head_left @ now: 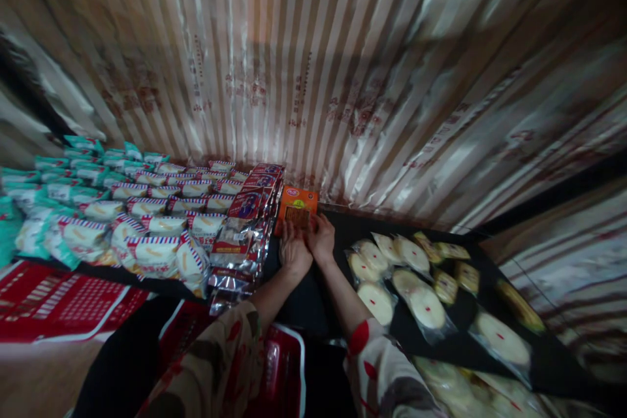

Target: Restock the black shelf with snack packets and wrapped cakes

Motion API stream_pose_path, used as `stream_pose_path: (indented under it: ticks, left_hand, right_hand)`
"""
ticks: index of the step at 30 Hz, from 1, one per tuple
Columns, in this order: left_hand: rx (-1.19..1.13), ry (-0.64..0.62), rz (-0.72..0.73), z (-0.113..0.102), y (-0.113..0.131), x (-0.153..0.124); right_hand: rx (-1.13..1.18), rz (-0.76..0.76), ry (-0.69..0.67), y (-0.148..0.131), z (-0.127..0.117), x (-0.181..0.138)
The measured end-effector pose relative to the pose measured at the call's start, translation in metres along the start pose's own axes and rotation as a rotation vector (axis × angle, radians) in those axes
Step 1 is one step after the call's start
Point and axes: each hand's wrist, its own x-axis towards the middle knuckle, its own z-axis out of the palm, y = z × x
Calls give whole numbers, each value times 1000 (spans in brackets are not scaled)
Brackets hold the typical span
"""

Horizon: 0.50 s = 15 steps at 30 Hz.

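I have both hands on one orange packet at the back of the black shelf. My left hand lies on its near left part and my right hand on its near right corner, the two hands touching side by side. The fingers of each are narrow, held close together and laid over the packet's near edge. I cannot tell whether they pinch it or only rest on it.

The packet's long axis runs straight away from my fingertips. Its far end, with a red logo, points at the striped wall and seems to meet it.

Just left of my left fingers is a row of foil bags. To the right of my right fingers, a little apart, lie round cakes in clear wrap. A red basket sits below my wrists.
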Motion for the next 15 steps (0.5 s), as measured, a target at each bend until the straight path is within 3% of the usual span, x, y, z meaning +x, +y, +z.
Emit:
stream_pose_path:
  ticks: [4,7,10,15]
  left_hand:
    - [-112,16,82,-15,-3,-47]
    - [-199,-2,181,-26,-19,-95]
    - [-242,7,230,-34,-47,-150]
    - [-327,-25,215,-25,-117,-224]
  right_hand:
    - [236,81,84,-25,-21,-52]
    - [452,158,16,-42,-32,-104]
    - [547,188,-94,-53,-37,-163]
    - [373,66,-350,-62,-22,-245]
